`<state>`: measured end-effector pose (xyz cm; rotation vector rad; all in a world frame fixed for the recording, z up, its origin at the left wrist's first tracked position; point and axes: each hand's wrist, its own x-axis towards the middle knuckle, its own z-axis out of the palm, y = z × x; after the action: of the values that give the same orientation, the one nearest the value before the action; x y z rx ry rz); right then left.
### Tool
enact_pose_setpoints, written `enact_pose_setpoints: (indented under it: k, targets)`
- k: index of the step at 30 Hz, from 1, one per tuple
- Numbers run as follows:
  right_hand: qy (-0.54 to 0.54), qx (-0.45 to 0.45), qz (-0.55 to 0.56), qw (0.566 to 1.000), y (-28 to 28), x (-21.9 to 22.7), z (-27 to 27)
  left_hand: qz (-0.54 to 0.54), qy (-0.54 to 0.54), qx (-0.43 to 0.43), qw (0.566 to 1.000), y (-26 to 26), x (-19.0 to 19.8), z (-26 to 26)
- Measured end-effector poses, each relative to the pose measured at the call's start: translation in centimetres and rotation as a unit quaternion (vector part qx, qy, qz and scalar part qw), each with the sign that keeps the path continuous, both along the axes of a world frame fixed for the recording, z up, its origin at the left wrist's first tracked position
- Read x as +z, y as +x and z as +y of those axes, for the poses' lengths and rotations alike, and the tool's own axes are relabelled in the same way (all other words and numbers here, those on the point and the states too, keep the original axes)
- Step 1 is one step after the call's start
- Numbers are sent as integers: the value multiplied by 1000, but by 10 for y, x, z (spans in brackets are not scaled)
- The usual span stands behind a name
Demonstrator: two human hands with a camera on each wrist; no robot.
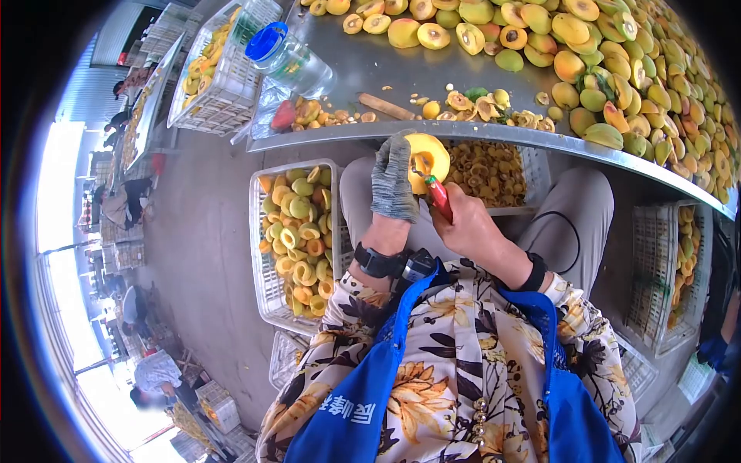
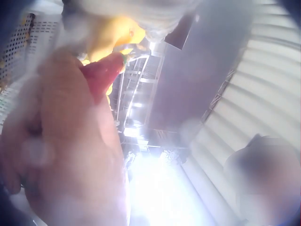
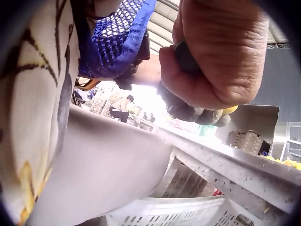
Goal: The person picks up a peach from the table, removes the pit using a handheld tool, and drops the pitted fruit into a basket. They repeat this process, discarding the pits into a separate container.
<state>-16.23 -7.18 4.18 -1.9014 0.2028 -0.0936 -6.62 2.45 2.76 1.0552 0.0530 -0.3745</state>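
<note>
My left hand, in a grey knit glove, grips a halved yellow peach with its cut face showing. In my bare right hand is a small pitting tool with a red handle and a green collar. Its metal tip sits at the hollow in the middle of the cut face. The left wrist view shows the right fingers curled round the red handle, close below the yellow peach. In the right wrist view the right fist covers most of the tool, and gloved fingers show behind it.
Ahead stands a metal table heaped with halved peaches, with a blue-lidded water jug and a wooden stick. A white crate of peach halves stands left of my legs; a bin of brown scraps sits under the table edge.
</note>
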Motion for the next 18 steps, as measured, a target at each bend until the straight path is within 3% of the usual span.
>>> enact_pose_setpoints:
  k: [4,7,8,9,10,12,13,15,18]
  targets:
    - [0,34,1,999,-1,-9,-2,12,7,-9,1000,2,-1,3]
    - [33,105,-50,993,1,-12,-14,50,-12,-75,996,3,4,11]
    - [147,155,94,972,2,6,-23,86,-29,-96,991,4,2,15]
    - [255,199,234,917,3,16,-28,122,-47,-117,984,5,2,16]
    - [255,200,235,916,3,14,-31,123,-47,-116,984,4,3,15]
    - [526,248,273,767,2,12,-35,123,-44,-115,985,3,13,12]
    - [525,250,274,766,2,12,-36,123,-44,-113,985,3,17,10]
    - [625,249,280,685,2,12,-38,-5,34,-82,996,5,22,5]
    - [572,322,240,715,-4,27,-50,64,18,-35,997,9,26,2]
